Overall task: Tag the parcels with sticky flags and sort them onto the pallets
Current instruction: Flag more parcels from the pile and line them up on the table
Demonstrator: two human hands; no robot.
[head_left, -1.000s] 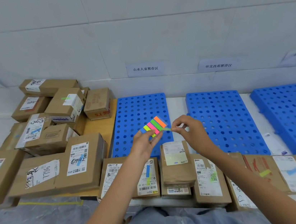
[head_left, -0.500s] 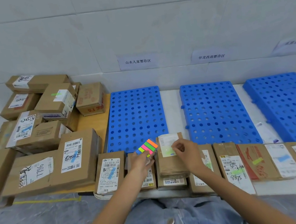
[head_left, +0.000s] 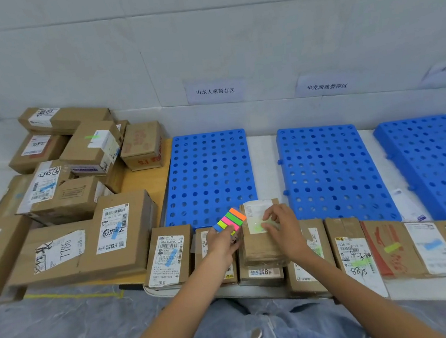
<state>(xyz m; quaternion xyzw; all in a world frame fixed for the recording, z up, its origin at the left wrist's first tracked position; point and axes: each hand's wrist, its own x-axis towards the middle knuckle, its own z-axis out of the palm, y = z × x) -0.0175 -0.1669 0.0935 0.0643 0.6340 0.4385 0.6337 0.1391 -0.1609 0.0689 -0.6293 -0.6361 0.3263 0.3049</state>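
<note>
My left hand (head_left: 221, 244) grips a pad of sticky flags (head_left: 230, 219) in five bright strips: orange, green, pink, yellow, blue. My right hand (head_left: 282, 229) lies almost flat, its fingers pressing the white label (head_left: 256, 212) of a creased brown paper parcel (head_left: 257, 246) near me on the counter (head_left: 261, 146). Three rectangular blue plastic pallets with round holes lie farther back: left pallet (head_left: 208, 170), middle pallet (head_left: 327, 172), right pallet (head_left: 441, 157).

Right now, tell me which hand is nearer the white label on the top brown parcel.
Right. The right hand presses its fingertips on the white label, low down; the left hand holds the sticky flag pad just left of it.
</note>
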